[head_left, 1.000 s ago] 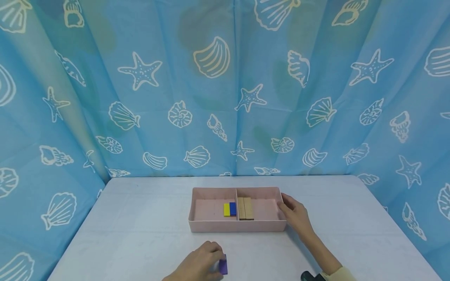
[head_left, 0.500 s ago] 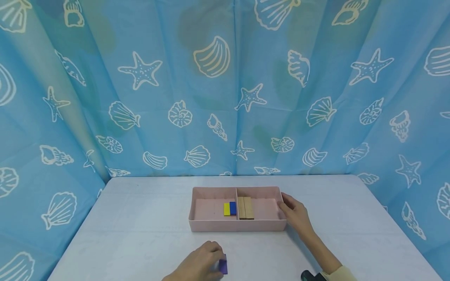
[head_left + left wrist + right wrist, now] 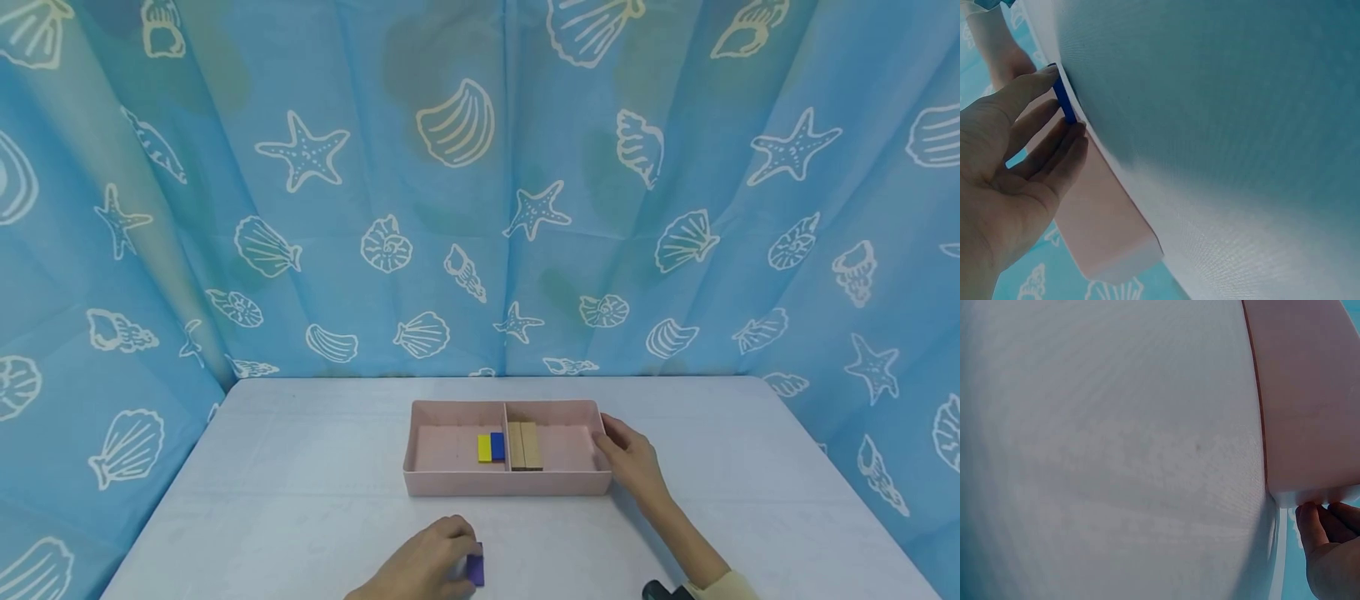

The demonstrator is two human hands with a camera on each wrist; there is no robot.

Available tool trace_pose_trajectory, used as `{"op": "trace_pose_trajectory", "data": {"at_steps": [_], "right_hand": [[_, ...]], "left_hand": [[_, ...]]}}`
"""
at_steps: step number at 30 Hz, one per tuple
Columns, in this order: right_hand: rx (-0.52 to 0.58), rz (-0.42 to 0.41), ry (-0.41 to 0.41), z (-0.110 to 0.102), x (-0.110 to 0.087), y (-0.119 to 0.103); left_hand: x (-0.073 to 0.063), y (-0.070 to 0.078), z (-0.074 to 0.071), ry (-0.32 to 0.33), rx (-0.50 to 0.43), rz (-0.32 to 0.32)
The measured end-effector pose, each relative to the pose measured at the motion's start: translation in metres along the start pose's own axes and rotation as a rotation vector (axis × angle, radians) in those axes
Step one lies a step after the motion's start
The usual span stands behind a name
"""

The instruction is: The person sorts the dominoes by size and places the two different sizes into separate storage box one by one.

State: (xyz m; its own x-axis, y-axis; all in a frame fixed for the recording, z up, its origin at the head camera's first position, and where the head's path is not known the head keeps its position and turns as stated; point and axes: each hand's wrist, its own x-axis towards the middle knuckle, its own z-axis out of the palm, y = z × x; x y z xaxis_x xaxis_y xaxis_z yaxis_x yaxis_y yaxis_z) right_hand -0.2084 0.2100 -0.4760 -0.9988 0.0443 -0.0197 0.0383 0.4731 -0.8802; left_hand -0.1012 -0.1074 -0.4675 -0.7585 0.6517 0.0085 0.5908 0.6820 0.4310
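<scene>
A flat purple block (image 3: 476,570) lies on the table in front of the tray, looking dark blue in the left wrist view (image 3: 1064,95). My left hand (image 3: 431,558) pinches it by its two ends, thumb at one end and fingertips at the other. Behind it stands a pink two-compartment tray (image 3: 506,483). My right hand (image 3: 633,462) holds the tray's right end wall, its thumb over the rim and its fingers outside. In the right wrist view, fingers (image 3: 1312,528) touch that end wall.
In the tray's left compartment, a yellow block (image 3: 484,448) and a blue block (image 3: 497,447) lie side by side against the divider. Two plain wooden blocks (image 3: 524,446) lie in the right compartment beside the divider. A shell-print curtain (image 3: 465,208) hangs behind the white table (image 3: 300,467).
</scene>
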Motion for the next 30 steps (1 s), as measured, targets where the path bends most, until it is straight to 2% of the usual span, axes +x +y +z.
{"op": "trace_pose_trajectory", "data": {"at_steps": [9,21,30], "right_hand": [[-0.002,0.004,0.007,0.0005,0.0028,0.0037],[-0.008,-0.020,0.001,0.0004,0.0007,0.0013],[-0.005,-0.029,0.001,-0.0002,0.0013,0.0010]], "left_hand": [[-0.0005,0.0012,-0.0028,0.003,-0.002,0.013],[-0.0008,0.0024,-0.0062,-0.020,-0.022,-0.040],[-0.0012,0.0025,-0.0083,0.007,-0.029,-0.017]]}}
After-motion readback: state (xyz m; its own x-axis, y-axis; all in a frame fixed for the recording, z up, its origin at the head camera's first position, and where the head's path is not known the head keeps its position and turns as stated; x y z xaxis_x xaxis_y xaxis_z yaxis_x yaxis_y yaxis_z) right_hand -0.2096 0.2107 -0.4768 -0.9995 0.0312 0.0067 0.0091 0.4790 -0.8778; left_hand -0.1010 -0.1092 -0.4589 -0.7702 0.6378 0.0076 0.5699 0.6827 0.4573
